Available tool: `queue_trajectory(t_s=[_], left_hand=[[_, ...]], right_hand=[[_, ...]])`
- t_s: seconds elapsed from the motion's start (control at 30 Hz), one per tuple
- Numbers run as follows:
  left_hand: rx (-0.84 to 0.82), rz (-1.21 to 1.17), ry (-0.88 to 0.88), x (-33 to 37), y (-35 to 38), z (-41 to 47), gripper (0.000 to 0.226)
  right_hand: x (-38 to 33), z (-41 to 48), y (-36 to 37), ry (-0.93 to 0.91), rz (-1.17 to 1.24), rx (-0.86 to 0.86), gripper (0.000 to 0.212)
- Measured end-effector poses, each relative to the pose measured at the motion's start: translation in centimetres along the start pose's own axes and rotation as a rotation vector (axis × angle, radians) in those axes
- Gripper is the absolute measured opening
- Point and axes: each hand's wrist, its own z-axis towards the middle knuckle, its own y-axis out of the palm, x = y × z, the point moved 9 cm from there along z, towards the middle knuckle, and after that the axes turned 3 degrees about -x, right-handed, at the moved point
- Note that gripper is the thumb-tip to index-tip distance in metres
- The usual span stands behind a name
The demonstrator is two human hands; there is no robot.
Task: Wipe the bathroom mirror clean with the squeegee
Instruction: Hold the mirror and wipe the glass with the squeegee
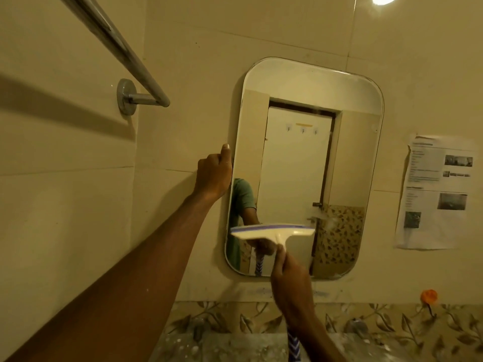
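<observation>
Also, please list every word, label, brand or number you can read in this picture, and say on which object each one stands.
None can be read.
Paper sheet taped to the wall right of the mirror: printed lines and small photos, too blurred and small to read.
Squeegee in the right hand: no brand or label visible.
Mirror, which the left hand touches at its left edge: no text on it or in its reflection.

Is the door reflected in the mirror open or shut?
Shut. In the mirror the white door fills its dark frame, with no gap showing at the visible edges.
</observation>
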Motion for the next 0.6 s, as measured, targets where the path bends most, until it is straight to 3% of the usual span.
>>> queue_trajectory(t_s=[0.13,0.2,0.37,0.47,0.6], left_hand=[[0.032,0.058,0.051,-0.2,0.1,-1.1,0.064],[0.044,0.050,0.067,-0.3,0.3,-1.2,0.064],[0.062,0.071,0.113,-0.6,0.5,-1.0,0.063],[0.086,0.096,0.155,-0.5,0.6,-1.1,0.061],[0.111,0.112,0.178,-0.3,0.5,-1.3,0.060]], right_hand=[[-2.1,7.0,-9.0,-0.126,0.001,0.235,0.043],[-2.3,10.0,-12.2,-0.144,-0.035,0.275,0.050],[5.1,6.5,-9.9,-0.013,-0.048,0.231,0.039],[8.9,1.6,-7.5,0.130,-0.069,0.187,0.049],[5.8,3.8,-9.9,0.032,-0.036,0.175,0.042]])
